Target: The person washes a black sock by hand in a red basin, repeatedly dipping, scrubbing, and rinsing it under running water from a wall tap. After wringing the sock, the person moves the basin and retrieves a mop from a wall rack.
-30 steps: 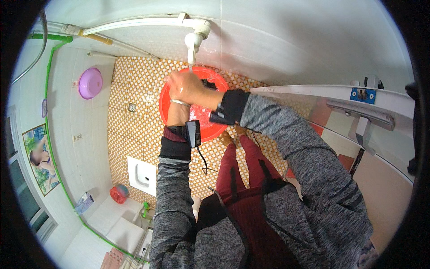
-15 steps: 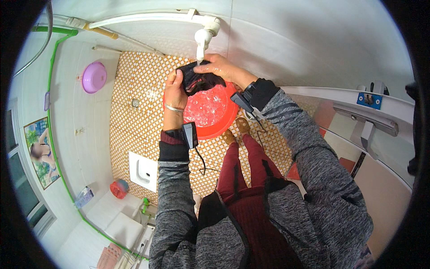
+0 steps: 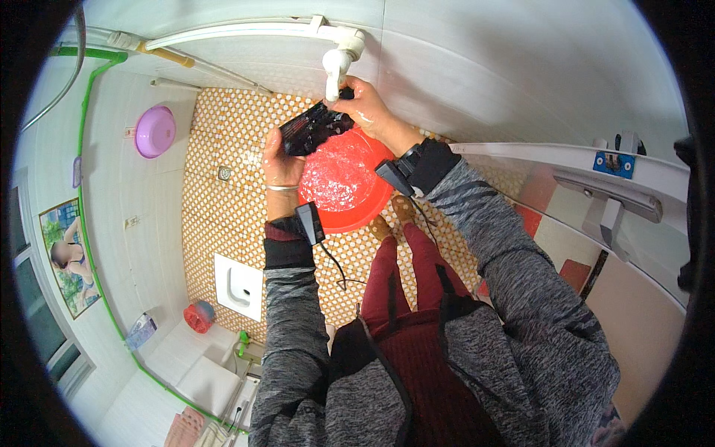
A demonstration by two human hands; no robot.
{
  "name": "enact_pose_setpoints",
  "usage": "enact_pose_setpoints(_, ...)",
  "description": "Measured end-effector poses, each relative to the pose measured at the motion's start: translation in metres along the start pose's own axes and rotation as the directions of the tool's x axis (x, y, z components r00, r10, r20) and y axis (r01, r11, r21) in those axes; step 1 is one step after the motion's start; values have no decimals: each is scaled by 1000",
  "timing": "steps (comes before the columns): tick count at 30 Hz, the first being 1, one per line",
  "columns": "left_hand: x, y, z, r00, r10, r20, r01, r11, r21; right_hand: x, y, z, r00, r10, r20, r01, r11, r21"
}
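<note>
A dark, wet piece of cloth (image 3: 311, 128) is stretched at a slant between my two hands, directly below a white tap (image 3: 335, 71). My left hand (image 3: 278, 161) grips its lower left end, thumb on top. At its upper right end my right hand (image 3: 366, 109) pinches the fabric close to the tap's mouth. Below lies a red basin (image 3: 339, 222) of churning, bubbly water, its far side partly hidden by the cloth. What sort of garment the cloth is, I cannot tell.
A white pipe (image 3: 238, 30) feeds the tap along the wall. A squat toilet (image 3: 238, 286) is set in the tiled floor (image 3: 205, 201) to the left, near a drain (image 3: 223, 173). A purple basin (image 3: 156, 132) hangs on the left wall; a door frame (image 3: 551, 153) stands at right.
My left hand has shifted left and slightly nearer, while the right has risen a little toward the tap. Between them the cloth is now pulled out longer and slants more.
</note>
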State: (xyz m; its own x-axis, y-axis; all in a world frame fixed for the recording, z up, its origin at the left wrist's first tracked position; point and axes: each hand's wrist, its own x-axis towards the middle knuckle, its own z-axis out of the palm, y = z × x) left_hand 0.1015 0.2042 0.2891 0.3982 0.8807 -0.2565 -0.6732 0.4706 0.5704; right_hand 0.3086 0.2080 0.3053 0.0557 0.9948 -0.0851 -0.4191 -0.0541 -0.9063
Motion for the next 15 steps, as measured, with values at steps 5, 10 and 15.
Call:
enact_pose_setpoints(5, 14, -25, 27, 935, -170, -310, 249, 939, 237, -19, 5, 47, 986, -163, 48, 169, 965, -203)
enact_pose_setpoints(10, -30, -25, 53, 999, 29, -37, -22, 985, 172, -32, 7, 70, 877, -302, 373, 478, 612, -629)
enact_pose_setpoints(15, 2, -40, 34, 860, -298, -415, 326, 945, -3, -22, 2, 61, 981, -186, 49, 134, 473, -871)
